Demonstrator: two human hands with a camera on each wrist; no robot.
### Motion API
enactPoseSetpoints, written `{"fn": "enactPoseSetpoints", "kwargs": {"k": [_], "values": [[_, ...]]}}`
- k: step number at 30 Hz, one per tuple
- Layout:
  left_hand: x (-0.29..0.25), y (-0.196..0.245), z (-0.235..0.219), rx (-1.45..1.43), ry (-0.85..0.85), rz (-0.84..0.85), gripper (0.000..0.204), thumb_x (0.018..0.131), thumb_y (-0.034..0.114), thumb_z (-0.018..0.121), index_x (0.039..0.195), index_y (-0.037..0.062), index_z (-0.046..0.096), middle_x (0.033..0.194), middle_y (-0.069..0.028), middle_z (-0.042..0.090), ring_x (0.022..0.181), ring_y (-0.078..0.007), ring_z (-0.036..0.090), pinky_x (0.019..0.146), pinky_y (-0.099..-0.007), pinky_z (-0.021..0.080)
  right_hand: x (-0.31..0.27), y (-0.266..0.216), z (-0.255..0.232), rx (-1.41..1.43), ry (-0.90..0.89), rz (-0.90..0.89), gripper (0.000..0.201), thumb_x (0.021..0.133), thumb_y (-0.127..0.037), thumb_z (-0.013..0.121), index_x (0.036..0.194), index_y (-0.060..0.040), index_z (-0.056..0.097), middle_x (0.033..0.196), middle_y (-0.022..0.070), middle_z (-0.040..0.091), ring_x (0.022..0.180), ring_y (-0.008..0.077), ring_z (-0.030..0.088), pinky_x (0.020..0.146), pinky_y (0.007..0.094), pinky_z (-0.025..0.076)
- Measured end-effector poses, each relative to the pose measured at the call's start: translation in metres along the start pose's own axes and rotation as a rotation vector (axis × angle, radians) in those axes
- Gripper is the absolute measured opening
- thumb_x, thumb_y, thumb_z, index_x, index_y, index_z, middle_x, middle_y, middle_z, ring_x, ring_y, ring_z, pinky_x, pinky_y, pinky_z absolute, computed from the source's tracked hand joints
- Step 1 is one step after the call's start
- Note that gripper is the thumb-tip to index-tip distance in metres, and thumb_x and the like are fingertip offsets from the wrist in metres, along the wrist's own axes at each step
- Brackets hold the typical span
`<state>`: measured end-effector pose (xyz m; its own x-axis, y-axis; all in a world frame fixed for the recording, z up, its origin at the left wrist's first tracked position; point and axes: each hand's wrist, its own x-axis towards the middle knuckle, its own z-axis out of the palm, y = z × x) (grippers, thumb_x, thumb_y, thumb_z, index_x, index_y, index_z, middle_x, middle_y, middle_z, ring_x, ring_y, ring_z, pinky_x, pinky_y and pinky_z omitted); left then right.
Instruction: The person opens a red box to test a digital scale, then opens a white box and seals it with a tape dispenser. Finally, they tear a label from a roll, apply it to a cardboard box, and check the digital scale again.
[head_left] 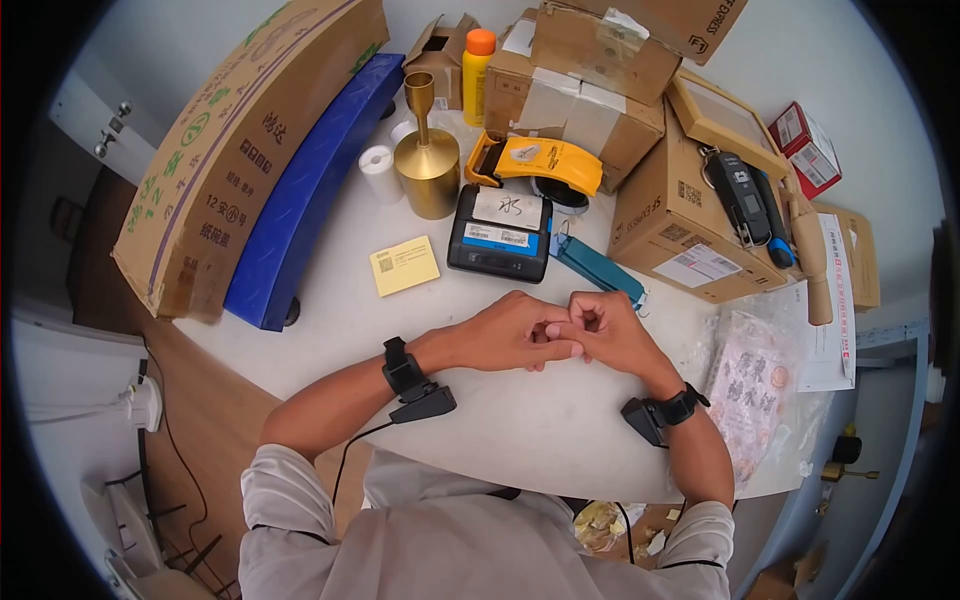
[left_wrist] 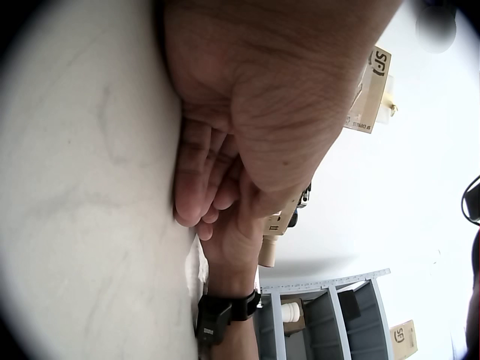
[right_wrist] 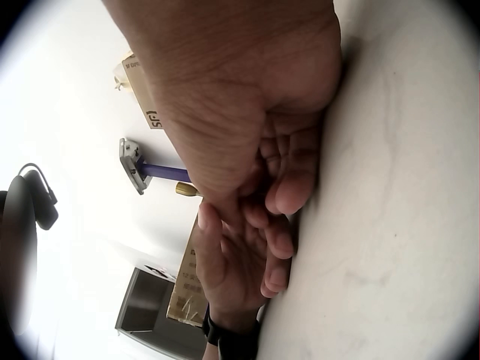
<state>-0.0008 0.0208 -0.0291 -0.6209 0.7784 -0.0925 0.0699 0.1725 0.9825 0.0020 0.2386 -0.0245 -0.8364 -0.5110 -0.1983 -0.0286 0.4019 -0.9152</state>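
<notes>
In the head view my left hand (head_left: 505,332) and right hand (head_left: 612,335) meet low over the white table (head_left: 500,420), their fingertips touching. The fingers of both are loosely bent, and no object shows between them. The left wrist view has my left palm (left_wrist: 262,97) close up, its fingers bent beside the tabletop (left_wrist: 97,172), with the right hand (left_wrist: 234,240) beyond. From the right wrist camera, my right hand (right_wrist: 232,97) lies along the table, its fingers against the left hand (right_wrist: 240,262). Nearest in front of the hands are a black label printer (head_left: 500,245) and a teal tool (head_left: 600,270).
Yellow notes (head_left: 405,266) lie left of the printer. Behind are a gold holder (head_left: 428,170), a yellow tape dispenser (head_left: 550,158) and stacked cartons (head_left: 575,115). A long carton (head_left: 240,170) and blue piece (head_left: 315,200) line the left; a plastic-wrapped pack (head_left: 750,390) is at right.
</notes>
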Motion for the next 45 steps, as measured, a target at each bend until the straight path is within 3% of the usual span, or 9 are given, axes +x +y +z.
{"fn": "enactPoseSetpoints", "kwargs": {"k": [6,9,11,45], "values": [[-0.0005,-0.0016,0.0012,-0.028,0.012,0.010,0.029,0.099,0.032,0.067,0.105,0.0052,0.074,0.072,-0.0035,0.068,0.064,-0.0144,0.072,0.059,-0.0254,0.052,0.0001,0.0012,-0.0003,-0.013,-0.002,-0.003,0.046,0.092,-0.018,0.079,0.066,-0.0056,0.043,0.060,0.0014,0.060,0.054,0.0043,0.055,0.044,0.0224,0.044],[-0.0005,-0.0007,0.0007,-0.030,0.011,0.000,0.028,0.099,0.032,0.067,0.106,0.0052,0.074,0.073,-0.0036,0.069,0.064,-0.0144,0.072,0.060,-0.0255,0.053,0.0001,0.0012,-0.0006,-0.013,-0.008,-0.004,0.046,0.092,-0.017,0.079,0.066,-0.0057,0.042,0.061,0.0015,0.061,0.054,0.0044,0.055,0.044,0.0223,0.044],[0.0000,0.0001,-0.0001,-0.015,0.002,0.005,0.034,0.100,0.036,0.069,0.098,0.0024,0.070,0.073,-0.0036,0.070,0.066,-0.0102,0.070,0.062,-0.0234,0.055,0.0001,0.0014,-0.0004,-0.016,-0.008,-0.010,0.046,0.092,-0.017,0.078,0.066,-0.0058,0.042,0.061,0.0015,0.061,0.054,0.0044,0.055,0.044,0.0223,0.044],[0.0005,-0.0023,0.0011,-0.024,0.004,-0.006,0.031,0.100,0.034,0.069,0.098,0.0032,0.070,0.073,-0.0028,0.069,0.065,-0.0098,0.069,0.061,-0.0236,0.055,0.0005,0.0030,-0.0007,-0.012,-0.010,-0.012,0.046,0.093,-0.018,0.078,0.067,-0.0060,0.042,0.060,0.0018,0.061,0.053,0.0045,0.056,0.044,0.0220,0.043]]}}
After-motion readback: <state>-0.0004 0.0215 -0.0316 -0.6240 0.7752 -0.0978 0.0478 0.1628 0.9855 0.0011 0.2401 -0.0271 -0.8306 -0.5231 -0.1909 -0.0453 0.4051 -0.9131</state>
